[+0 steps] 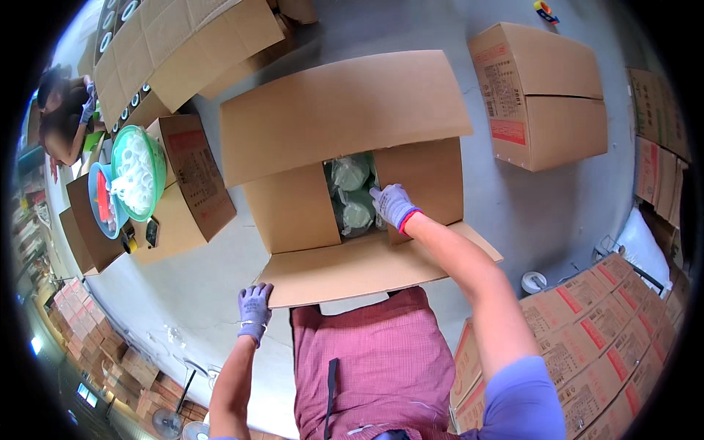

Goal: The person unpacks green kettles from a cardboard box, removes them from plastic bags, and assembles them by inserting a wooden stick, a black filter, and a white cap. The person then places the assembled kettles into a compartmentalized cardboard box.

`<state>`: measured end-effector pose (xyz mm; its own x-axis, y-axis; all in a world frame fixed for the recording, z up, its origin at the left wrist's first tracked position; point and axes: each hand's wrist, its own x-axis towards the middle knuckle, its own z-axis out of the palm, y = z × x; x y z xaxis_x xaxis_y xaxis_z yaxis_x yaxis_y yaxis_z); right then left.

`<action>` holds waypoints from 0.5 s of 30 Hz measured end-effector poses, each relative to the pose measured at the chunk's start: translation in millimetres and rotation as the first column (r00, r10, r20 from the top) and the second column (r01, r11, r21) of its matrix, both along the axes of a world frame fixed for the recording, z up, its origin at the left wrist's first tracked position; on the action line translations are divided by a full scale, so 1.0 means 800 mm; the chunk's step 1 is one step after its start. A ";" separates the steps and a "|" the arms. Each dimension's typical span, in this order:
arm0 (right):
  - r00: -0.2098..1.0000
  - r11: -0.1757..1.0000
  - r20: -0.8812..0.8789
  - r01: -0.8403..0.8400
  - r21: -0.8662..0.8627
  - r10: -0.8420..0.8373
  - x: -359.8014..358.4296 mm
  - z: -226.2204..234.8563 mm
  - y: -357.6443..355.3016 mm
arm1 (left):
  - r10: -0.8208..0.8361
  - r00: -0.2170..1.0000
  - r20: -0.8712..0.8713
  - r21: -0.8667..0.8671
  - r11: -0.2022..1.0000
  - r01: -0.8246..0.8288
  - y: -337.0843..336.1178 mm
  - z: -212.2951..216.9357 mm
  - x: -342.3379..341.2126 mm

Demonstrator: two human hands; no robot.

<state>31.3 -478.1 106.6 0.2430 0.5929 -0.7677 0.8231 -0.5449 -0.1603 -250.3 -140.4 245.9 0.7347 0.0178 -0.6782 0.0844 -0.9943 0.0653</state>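
In front of me stands an opened cardboard box (293, 213) with several round items in pale green, translucent wrapping (357, 210) inside. Its far flap (345, 110) is raised, and its near flap (367, 268) tilts toward me. My gloved left hand (254, 306) grips the near flap by its left corner. The right side flap (422, 183) partly covers the opening; my gloved right hand (394, 205) lies on it, fingers bent over its inner edge beside the wrapped items. What the right fingertips touch inside is hidden.
A closed carton (546, 95) stands at the right, with a tape dispenser (545, 11) beyond it. At the left, a green basket of white rings (136, 172) and a blue basin (105, 202) rest on cartons. Cartons (601, 337) are stacked lower right. Another person (62, 121) works far left.
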 end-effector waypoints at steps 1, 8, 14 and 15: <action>0.996 0.994 0.019 0.084 0.073 -0.085 0.004 0.012 -0.007 | 0.004 1.000 -0.006 0.001 1.000 -0.004 -0.002 0.000 -0.007; 0.971 0.939 0.120 0.160 0.305 -0.205 0.019 0.144 -0.121 | 0.007 0.998 0.060 -0.065 0.998 -0.003 0.000 0.000 -0.004; 0.629 0.604 0.113 0.656 0.454 -0.769 0.017 0.224 -0.166 | -0.073 0.997 -0.007 -0.139 0.988 0.072 0.007 -0.009 0.005; 0.457 0.486 0.180 0.746 0.456 -0.871 0.022 0.218 -0.139 | -0.107 0.994 -0.027 -0.158 0.982 0.102 0.006 -0.007 0.010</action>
<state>49.0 -589.2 280.6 0.9252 0.1336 -0.3551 0.0479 -0.9696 -0.2398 -242.5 -135.3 240.2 0.7027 -0.1656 -0.6920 -0.0144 -0.9756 0.2189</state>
